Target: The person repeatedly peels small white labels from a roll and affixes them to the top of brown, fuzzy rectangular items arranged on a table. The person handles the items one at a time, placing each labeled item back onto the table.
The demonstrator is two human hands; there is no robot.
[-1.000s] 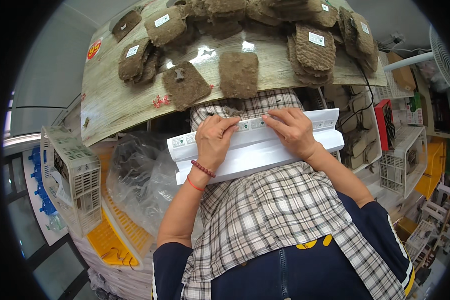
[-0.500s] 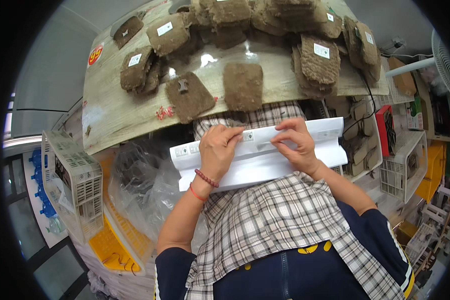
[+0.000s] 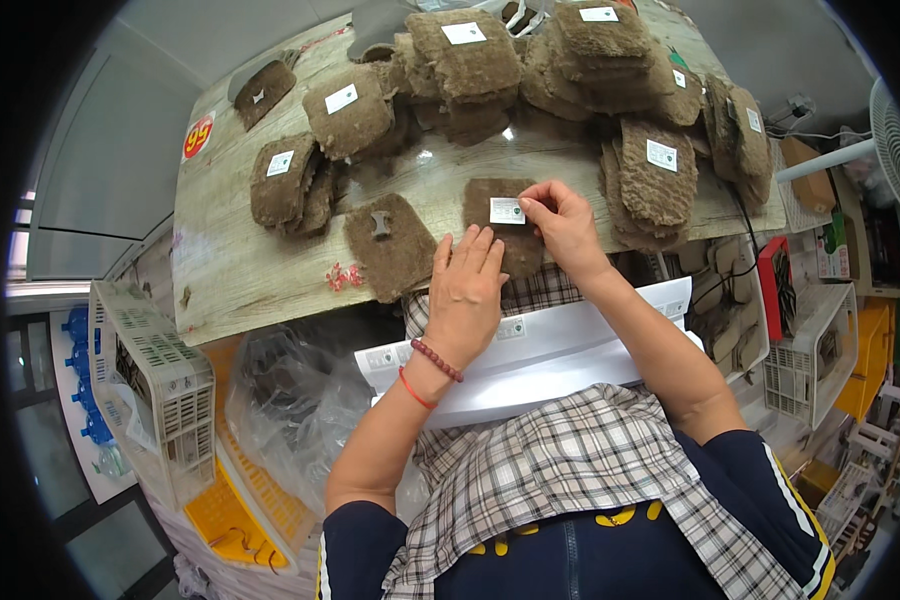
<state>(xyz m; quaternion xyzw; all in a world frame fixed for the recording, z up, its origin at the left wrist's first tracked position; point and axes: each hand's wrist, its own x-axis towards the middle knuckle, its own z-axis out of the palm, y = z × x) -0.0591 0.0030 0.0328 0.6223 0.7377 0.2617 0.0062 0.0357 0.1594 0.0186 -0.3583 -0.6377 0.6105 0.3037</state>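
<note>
A rounded square brown fuzzy pad [image 3: 519, 257] lies at the near edge of the table. My right hand [image 3: 568, 232] pinches the right end of a small white sticker [image 3: 505, 211] over that pad's upper part. My left hand [image 3: 467, 292] lies flat with fingers extended, its tips at the pad's left edge. Left of it rests another brown pad [image 3: 402, 262] with a grey plastic clip [image 3: 381, 224]. Across my lap, under my forearms, is a folded white sheet [image 3: 570, 352] bearing a few more stickers.
Stacks of brown pads with white stickers, such as this near right stack [image 3: 658, 185], line the far and right parts of the table [image 3: 270, 270]. White crates [image 3: 170, 400] stand at the left and right. Clear plastic bags [image 3: 290, 410] bulge below the table at left.
Both hands have moved forward from the white sheet to the pad on the table. The right hand now holds a sticker over the pad; the left has flattened out. The view has shifted slightly.
</note>
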